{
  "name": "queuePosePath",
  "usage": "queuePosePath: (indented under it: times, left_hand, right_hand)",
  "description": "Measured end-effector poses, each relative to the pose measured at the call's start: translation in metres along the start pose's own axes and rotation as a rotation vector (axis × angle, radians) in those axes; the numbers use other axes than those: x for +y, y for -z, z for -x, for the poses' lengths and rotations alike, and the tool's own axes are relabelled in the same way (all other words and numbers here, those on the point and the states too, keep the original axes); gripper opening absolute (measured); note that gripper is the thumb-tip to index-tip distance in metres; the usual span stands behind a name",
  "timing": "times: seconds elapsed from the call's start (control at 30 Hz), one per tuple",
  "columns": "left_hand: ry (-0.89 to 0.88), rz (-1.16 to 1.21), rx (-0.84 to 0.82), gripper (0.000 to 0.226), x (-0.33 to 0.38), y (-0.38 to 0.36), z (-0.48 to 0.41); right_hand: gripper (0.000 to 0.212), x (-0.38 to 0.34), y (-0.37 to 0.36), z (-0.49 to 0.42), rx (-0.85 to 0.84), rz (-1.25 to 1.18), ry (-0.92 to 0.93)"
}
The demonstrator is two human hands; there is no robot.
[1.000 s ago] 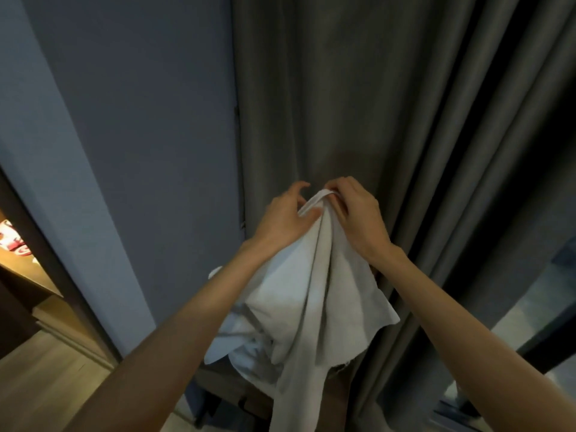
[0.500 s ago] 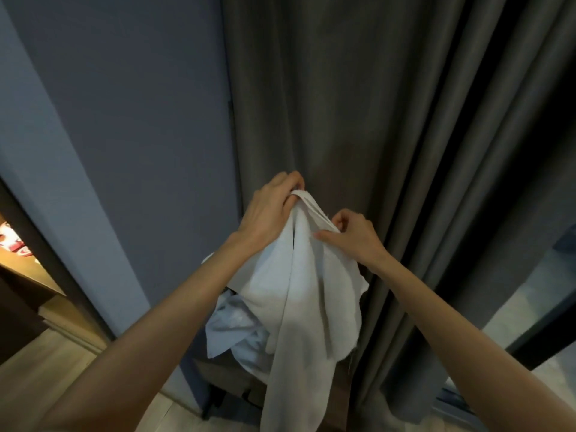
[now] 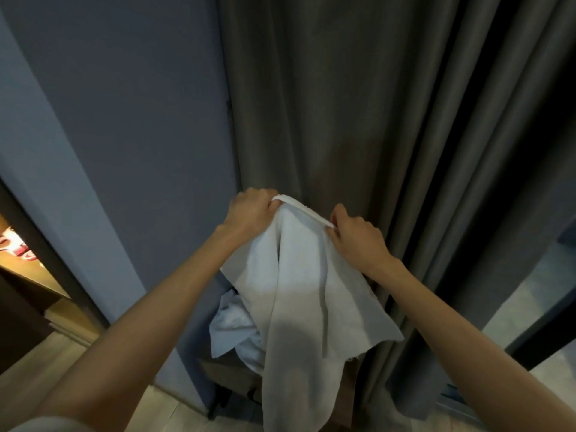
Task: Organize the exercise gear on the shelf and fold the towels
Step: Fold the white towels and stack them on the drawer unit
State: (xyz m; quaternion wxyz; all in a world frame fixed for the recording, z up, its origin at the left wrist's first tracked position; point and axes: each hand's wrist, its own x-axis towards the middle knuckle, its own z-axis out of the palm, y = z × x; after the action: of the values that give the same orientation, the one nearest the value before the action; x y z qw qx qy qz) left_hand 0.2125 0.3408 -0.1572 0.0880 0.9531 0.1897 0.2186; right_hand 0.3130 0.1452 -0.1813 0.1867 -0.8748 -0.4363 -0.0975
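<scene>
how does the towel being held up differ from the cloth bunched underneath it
The held towel hangs long from its top hem, pinched by the left hand and right hand. The lower cloth lies crumpled on what looks like a low wooden stand, with no hand on it. The held towel looks creamy white, while the lower cloth looks bluish. Both are pale, unfolded fabric.
</scene>
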Motion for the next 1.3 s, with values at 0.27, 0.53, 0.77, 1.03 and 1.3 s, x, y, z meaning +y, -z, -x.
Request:
queuePosePath:
  times: [0.27, 0.53, 0.77, 1.03, 1.3]
  left_hand:
    - [0.424, 0.789, -0.045, 0.022, 0.002, -0.014, -0.001]
    - [0.627, 1.446, -0.026, 0.020, 0.012, -0.001, -0.013]
    - [0.654, 1.659, -0.188, 0.011, 0.050, -0.006, -0.013]
    - [0.446, 1.342, -0.159, 0.021, 0.047, -0.009, -0.010]
    - [0.440, 1.368, -0.167, 0.026, 0.040, -0.012, -0.003]
  right_hand:
    - [0.014, 0.003, -0.062, 0.027, -0.298, -0.280, -0.102]
    - [0.013, -0.008, -0.035, 0.037, 0.157, -0.487, 0.020]
    - [0.013, -0.030, -0.065, 0.045, 0.189, -0.744, -0.177]
    - [0.019, -0.009, -0.074, 0.062, 0.232, -0.540, -0.285]
    - [0.065, -0.049, -0.070, 0.063, 0.091, -0.691, -0.426]
